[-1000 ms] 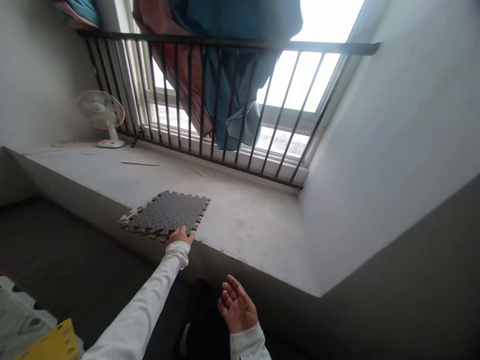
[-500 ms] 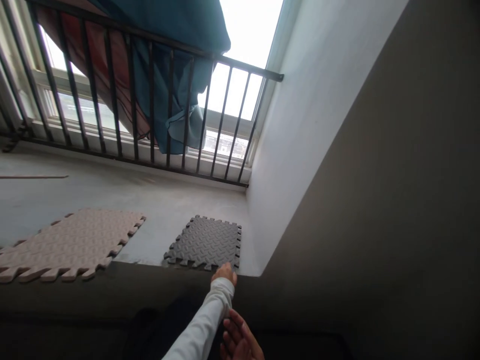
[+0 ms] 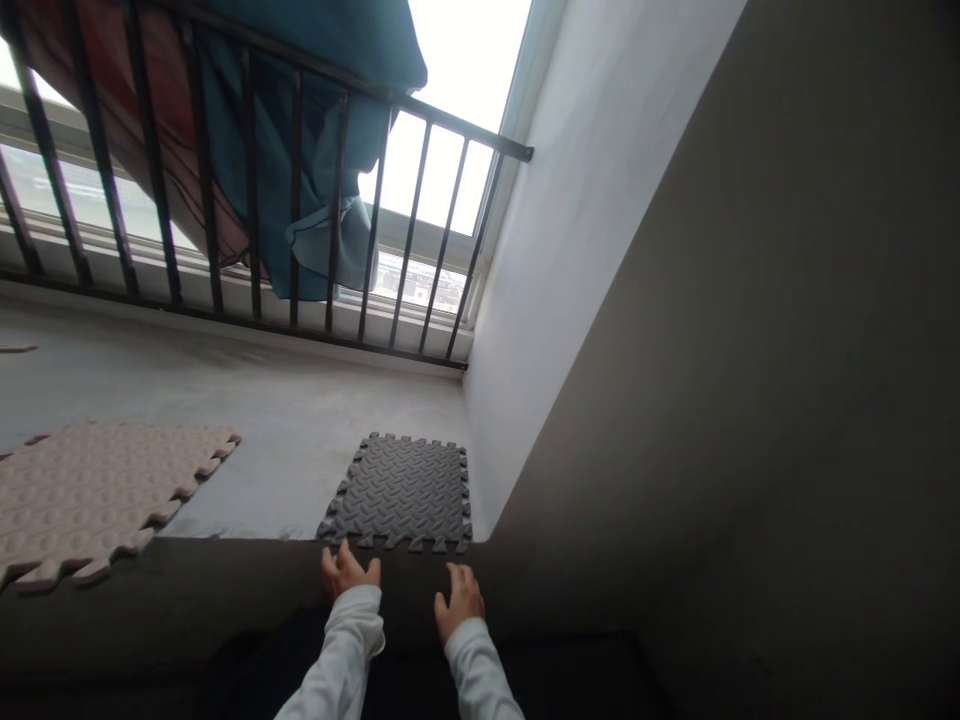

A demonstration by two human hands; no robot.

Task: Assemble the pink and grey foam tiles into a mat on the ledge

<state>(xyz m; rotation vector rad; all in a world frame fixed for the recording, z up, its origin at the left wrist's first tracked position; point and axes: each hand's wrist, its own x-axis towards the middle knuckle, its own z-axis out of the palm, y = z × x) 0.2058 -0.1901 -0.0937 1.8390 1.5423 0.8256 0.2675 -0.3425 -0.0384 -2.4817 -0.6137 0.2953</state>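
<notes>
A dark grey foam puzzle mat (image 3: 409, 490) with a raised tread pattern and toothed edges lies flat on the window ledge, close against the right wall. Its front teeth reach slightly over the ledge's front edge. At the mat's front left corner is my left hand (image 3: 350, 572), fingers apart, with the fingertips close to the edge; whether they touch it I cannot tell. Just below the front right corner my right hand (image 3: 460, 602) hovers, fingers spread and holding nothing. Both arms wear white sleeves.
A larger beige foam mat (image 3: 112, 480) lies on the ledge (image 3: 247, 500) to the left, its teeth overhanging the front. Behind stands a black metal railing (image 3: 337, 340) with blue and reddish cloth (image 3: 255, 150) at the window. A white wall (image 3: 555, 300) bounds the right side.
My left hand has moved left from the grey mat's front right corner to its left corner. My right hand has risen towards the mat. The mat sits nearer the right wall.
</notes>
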